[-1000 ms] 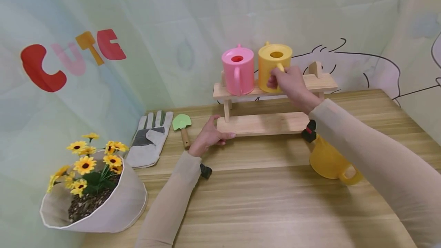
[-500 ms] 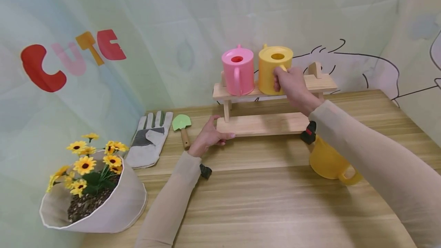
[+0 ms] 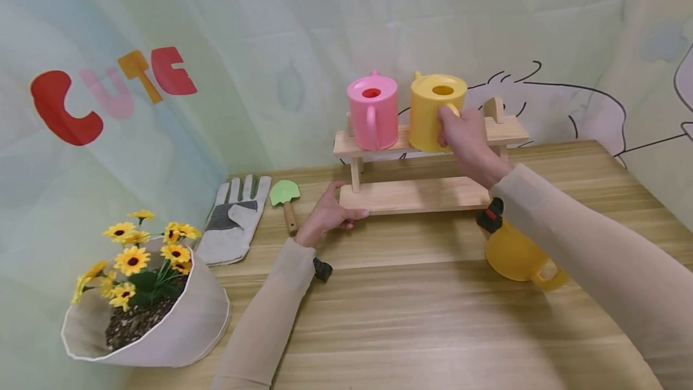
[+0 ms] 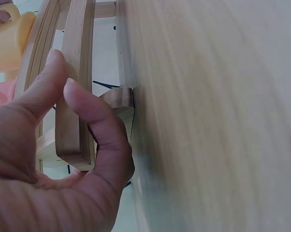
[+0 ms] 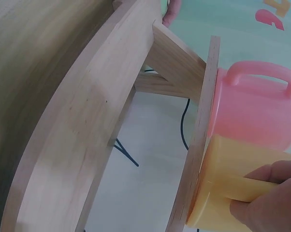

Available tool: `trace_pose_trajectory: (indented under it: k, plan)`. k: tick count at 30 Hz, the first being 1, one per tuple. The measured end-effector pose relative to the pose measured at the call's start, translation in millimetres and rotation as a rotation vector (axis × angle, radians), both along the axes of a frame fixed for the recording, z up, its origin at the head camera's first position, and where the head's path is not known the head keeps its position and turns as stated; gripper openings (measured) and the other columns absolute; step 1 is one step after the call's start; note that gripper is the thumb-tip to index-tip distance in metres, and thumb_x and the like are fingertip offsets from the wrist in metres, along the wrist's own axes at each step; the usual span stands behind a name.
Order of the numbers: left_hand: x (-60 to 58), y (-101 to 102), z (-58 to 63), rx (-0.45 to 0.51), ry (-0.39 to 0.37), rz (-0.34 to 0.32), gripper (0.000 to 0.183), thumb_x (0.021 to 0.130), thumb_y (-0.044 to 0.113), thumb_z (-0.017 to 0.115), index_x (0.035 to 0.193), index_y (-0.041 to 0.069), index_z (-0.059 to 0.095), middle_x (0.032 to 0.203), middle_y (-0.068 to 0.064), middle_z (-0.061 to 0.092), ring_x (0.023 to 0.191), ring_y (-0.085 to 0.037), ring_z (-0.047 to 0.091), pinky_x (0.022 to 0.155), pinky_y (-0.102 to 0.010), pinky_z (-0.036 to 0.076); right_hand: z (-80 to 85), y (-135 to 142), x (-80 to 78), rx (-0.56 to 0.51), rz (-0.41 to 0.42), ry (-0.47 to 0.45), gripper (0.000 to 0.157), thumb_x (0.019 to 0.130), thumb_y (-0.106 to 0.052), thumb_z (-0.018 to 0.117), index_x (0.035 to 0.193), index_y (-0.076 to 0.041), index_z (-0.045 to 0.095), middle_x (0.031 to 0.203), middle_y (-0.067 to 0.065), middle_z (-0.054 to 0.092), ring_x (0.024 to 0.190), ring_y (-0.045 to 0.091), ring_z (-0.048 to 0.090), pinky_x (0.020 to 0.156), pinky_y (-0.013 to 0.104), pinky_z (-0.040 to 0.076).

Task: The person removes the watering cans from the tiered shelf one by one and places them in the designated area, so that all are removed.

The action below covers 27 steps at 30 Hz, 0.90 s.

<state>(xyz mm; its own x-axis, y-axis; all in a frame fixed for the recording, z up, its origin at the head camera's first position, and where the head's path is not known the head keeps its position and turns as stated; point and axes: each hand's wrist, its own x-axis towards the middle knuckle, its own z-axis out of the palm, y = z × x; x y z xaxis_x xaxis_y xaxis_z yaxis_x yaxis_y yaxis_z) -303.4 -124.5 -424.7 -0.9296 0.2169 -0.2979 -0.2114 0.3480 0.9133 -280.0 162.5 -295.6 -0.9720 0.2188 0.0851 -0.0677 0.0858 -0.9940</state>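
My right hand [image 3: 467, 136] grips the handle of a yellow watering can [image 3: 425, 114] on the top board of a two-tier wooden rack [image 3: 417, 195]. In the right wrist view the yellow can's base is at the top board's edge. To its left stands a pink watering can [image 3: 373, 114], its handle facing forward. My left hand [image 3: 331, 212] holds the left end of the rack's lower board, thumb and fingers curled round it in the left wrist view. A second yellow watering can [image 3: 517, 253] is on the table, partly hidden behind my right forearm.
A white pot [image 3: 200, 318] with yellow flowers [image 3: 132, 260] stands at the front left. Behind it lie a grey-white work glove [image 3: 233, 221] and a small green trowel [image 3: 286, 192] with a wooden handle. A printed curtain [image 3: 303, 29] hangs behind the table [image 3: 411, 318].
My right hand has shifted the gripped yellow watering can a little right and forward, widening the gap to the pink one. My left hand has stayed on the rack.
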Motion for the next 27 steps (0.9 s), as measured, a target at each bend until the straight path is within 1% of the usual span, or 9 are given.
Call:
trace_pose_trajectory:
  k: [4,7,9,13,15,18,22,27]
  plan:
    - [0.4,0.3,0.8,0.0,0.001,0.0,0.103,0.091,0.011,0.091,0.17,0.015,0.025,0.117,-0.018,0.061,0.062,-0.008,0.06,0.056,-0.019,0.056,-0.6,2.5,4.0,0.014,-0.016,-0.001,0.035,0.105,-0.018,0.049,0.07,-0.015,0.048,0.055,-0.008,0.046,0.066,0.016,0.048,0.079,0.033,0.043]
    - [0.5,0.4,1.0,-0.004,0.001,0.0,0.103,0.091,0.011,0.091,0.17,0.016,0.024,0.117,-0.018,0.062,0.062,-0.008,0.06,0.056,-0.019,0.056,-1.0,4.7,7.2,0.031,-0.016,-0.005,0.034,0.106,-0.019,0.048,0.073,-0.014,0.047,0.058,-0.008,0.046,0.068,0.016,0.048,0.081,0.035,0.044]
    - [0.3,0.3,0.8,-0.005,0.002,0.001,0.103,0.091,0.011,0.091,0.17,0.016,0.025,0.116,-0.017,0.062,0.062,-0.008,0.06,0.057,-0.019,0.056,-1.0,6.2,9.6,0.045,-0.014,-0.013,0.032,0.107,-0.02,0.048,0.075,-0.013,0.047,0.06,-0.007,0.046,0.072,0.018,0.05,0.085,0.036,0.044]
    - [0.5,0.5,0.9,-0.006,0.008,-0.001,0.102,0.091,0.011,0.09,0.169,0.015,0.025,0.114,-0.016,0.062,0.062,-0.008,0.06,0.057,-0.019,0.056,-0.6,8.9,16.0,0.079,-0.008,-0.029,0.029,0.107,-0.023,0.046,0.081,-0.01,0.049,0.064,-0.006,0.047,0.086,0.021,0.056,0.09,0.038,0.044]
    - [0.4,0.4,0.4,-0.006,0.011,-0.001,0.101,0.091,0.01,0.09,0.169,0.014,0.026,0.114,-0.016,0.062,0.062,-0.008,0.06,0.056,-0.019,0.055,-1.0,10.1,19.7,0.091,-0.007,-0.036,0.028,0.107,-0.024,0.046,0.082,-0.01,0.049,0.065,-0.006,0.048,0.087,0.022,0.056,0.09,0.038,0.044]
    - [0.8,0.4,0.6,-0.007,0.012,-0.003,0.101,0.091,0.011,0.09,0.169,0.014,0.025,0.113,-0.015,0.063,0.061,-0.008,0.06,0.056,-0.019,0.055,-1.4,11.6,25.7,0.098,0.0,-0.034,0.031,0.107,-0.024,0.046,0.079,-0.011,0.05,0.064,-0.006,0.049,0.082,0.021,0.055,0.088,0.038,0.044]
    - [1.4,0.6,1.5,-0.008,0.014,-0.004,0.102,0.092,0.012,0.09,0.17,0.014,0.025,0.113,-0.014,0.064,0.061,-0.008,0.059,0.056,-0.019,0.055,-1.3,13.2,33.1,0.092,0.006,-0.017,0.035,0.106,-0.022,0.047,0.071,-0.014,0.05,0.06,-0.006,0.049,0.073,0.019,0.052,0.083,0.037,0.043]
    - [1.1,0.4,0.6,-0.01,0.012,0.0,0.102,0.091,0.011,0.09,0.17,0.014,0.026,0.114,-0.015,0.064,0.061,-0.008,0.06,0.056,-0.019,0.055,-1.8,13.5,43.8,0.064,0.001,0.0,0.037,0.104,-0.02,0.048,0.067,-0.016,0.048,0.057,-0.007,0.047,0.064,0.016,0.047,0.069,0.03,0.042]
